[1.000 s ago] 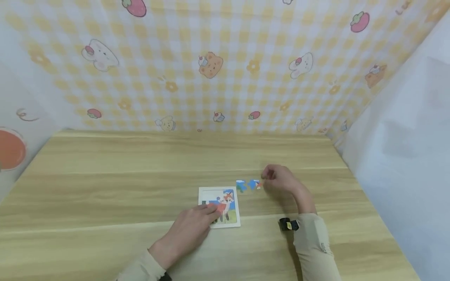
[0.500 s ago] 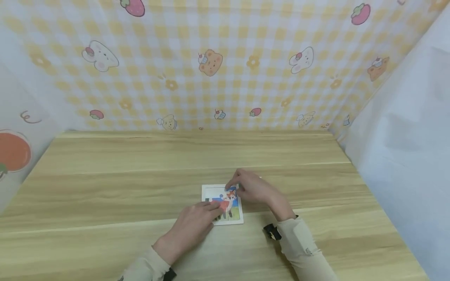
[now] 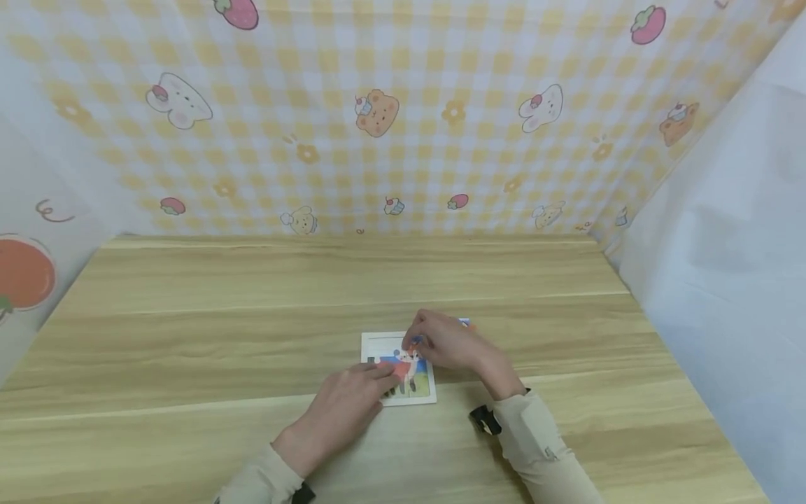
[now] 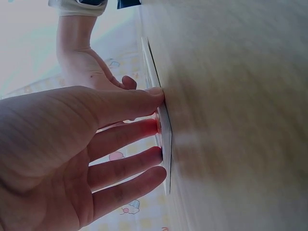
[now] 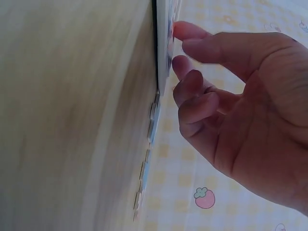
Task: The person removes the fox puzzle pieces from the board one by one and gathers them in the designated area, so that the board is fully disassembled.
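A small white-framed jigsaw puzzle [image 3: 425, 388] with a fox picture lies flat on the table. Its upper left part is bare white. My left hand [image 3: 352, 395] rests on its lower left, fingers stretched over the picture; the left wrist view shows the thumb [image 4: 144, 100] at the near edge of the frame. My right hand [image 3: 450, 343] is over the upper right corner, thumb and fingertips pinching a blue puzzle piece [image 3: 417, 341], which they mostly cover. In the right wrist view its curled fingers [image 5: 190, 91] are close to the puzzle's face.
Loose puzzle pieces [image 5: 154, 120] lie on the wooden table [image 3: 208, 315] right of the frame, partly hidden behind my right hand in the head view. A checked cloth [image 3: 340, 161] hangs behind the table; white sheeting [image 3: 724, 280] hangs at the right.
The right hand has moved left from beside the loose pieces to the puzzle's upper right corner, its fingertips closing there. The left hand has stayed on the puzzle.
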Available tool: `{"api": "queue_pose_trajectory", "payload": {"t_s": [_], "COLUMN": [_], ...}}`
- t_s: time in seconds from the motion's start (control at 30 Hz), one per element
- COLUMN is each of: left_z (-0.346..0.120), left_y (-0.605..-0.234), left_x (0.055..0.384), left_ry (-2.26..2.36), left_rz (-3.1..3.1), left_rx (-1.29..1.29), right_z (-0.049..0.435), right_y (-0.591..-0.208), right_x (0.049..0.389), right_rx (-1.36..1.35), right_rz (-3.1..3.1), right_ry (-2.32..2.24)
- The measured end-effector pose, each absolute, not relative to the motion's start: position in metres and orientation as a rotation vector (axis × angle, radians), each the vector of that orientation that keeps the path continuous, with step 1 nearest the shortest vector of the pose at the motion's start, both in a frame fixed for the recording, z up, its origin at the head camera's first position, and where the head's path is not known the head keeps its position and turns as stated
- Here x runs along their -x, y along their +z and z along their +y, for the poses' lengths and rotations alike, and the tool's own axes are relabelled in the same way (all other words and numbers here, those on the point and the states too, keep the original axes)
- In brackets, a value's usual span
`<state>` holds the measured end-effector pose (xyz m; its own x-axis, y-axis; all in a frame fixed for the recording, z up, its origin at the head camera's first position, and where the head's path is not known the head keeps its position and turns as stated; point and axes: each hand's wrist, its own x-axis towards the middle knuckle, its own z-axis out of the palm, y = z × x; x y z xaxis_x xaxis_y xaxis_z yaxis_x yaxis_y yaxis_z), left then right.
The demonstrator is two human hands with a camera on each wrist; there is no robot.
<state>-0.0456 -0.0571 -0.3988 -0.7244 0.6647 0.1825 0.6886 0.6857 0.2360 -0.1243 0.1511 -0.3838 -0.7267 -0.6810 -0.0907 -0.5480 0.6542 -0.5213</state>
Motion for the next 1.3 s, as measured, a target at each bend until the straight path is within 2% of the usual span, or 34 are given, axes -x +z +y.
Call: {"api": "queue_pose_trajectory", "payload": {"t_s": [0.4,0.8,1.3], "left_z": [-0.0569,-0.0566,-0.0578], "left_y": [-0.3992,-0.399,-0.396], "left_x": [0.0462,0.0455,0.0451], "left_ry": [-0.455,-0.465,-0.507], "left_rz": [-2.815,-2.843,-2.834], "left_rx": [1.13,1.116,1.118], "right_z": [0.1497,0.1466,0.1495], "right_y": [-0.3832,-0.3812,-0.3811], "right_x": [0.1224,0.1235,0.1231], "right_rx": [0.982,0.71,0.764], "right_rz": [2.647,2.673,2.674], "right_ry": [-0.633,-0.699,-0.63]}}
